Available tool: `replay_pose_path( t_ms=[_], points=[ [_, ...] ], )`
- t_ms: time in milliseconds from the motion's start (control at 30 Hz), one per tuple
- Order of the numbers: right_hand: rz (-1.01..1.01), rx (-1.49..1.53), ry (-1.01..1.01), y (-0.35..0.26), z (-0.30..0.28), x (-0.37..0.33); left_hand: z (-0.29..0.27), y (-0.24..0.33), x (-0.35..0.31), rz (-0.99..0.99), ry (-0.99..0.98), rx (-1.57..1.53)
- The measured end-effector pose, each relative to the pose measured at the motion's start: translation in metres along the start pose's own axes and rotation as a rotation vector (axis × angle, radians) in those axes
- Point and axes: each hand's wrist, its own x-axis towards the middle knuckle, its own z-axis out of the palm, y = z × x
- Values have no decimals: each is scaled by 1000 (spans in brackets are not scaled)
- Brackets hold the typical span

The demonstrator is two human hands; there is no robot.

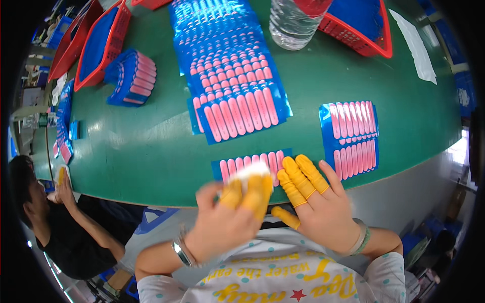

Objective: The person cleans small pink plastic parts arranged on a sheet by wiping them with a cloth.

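Near the table's front edge lies a blue sheet (pixel 227 165) with a row of pink rounded strips. My left hand (pixel 225 217), smeared a little by motion, is closed on a white cloth-like wad (pixel 251 170) over the middle of that sheet. Yellow finger covers sit on some fingers of both hands. My right hand (pixel 321 207) rests with outstretched fingers at the sheet's right end. Farther back, a long overlapping spread of similar sheets (pixel 240 113) runs away from me. To the right lie overlapping pink-striped sheets (pixel 356 139), close to my right hand.
Red baskets (pixel 124 30) with blue contents stand at the back left, and another red basket (pixel 386 43) at the back right. A clear plastic bottle (pixel 293 28) is beside it. A curved stack of sheets (pixel 132 78) lies left. A co-worker (pixel 76 227) sits at the left.
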Motion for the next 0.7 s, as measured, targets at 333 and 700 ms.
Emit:
replay_pose_path(
  t_ms=[333, 700],
  points=[
    [7, 89, -16, 11, -4, -3, -8, 19, -1, -38, -8, -60],
    [61, 125, -24, 10, -7, -5, -5, 24, -10, 70, -1, 133]
  ],
)
